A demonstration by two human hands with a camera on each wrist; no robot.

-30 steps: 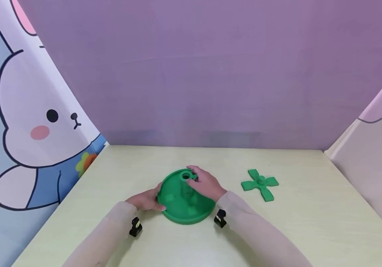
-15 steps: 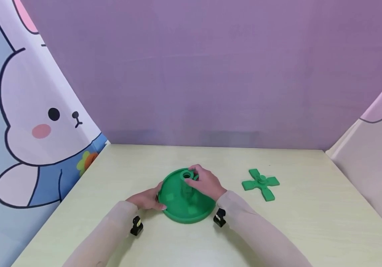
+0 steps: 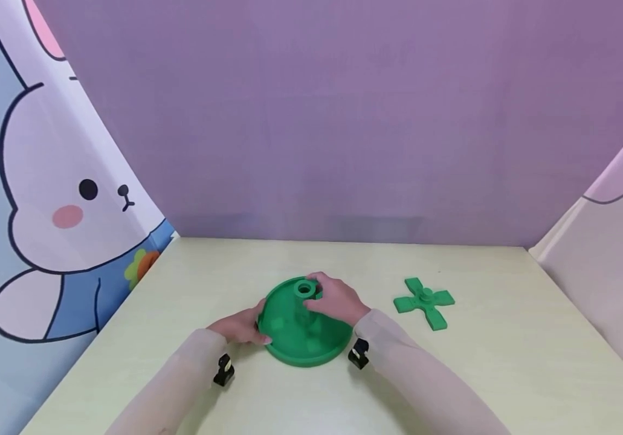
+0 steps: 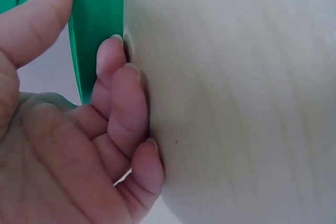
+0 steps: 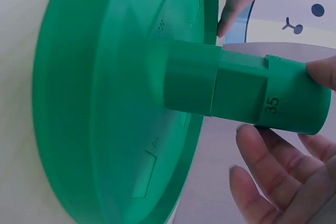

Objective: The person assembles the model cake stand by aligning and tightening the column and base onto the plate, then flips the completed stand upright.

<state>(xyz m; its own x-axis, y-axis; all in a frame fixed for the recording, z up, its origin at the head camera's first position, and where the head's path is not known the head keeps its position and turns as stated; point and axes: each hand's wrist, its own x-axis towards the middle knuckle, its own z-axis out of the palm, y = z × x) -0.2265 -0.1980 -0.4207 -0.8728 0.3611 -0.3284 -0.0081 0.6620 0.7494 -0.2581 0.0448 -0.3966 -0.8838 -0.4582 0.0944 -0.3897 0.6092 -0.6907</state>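
Near the table's (image 3: 469, 374) front edge the left hand (image 3: 237, 329) pinches the green dish (image 3: 289, 344) by its rim while the right hand (image 3: 338, 300) grips the tube (image 5: 262, 95) standing on its centre post, apparently fitting it; next likely comes the cross piece (image 3: 424, 300) lying farther right.
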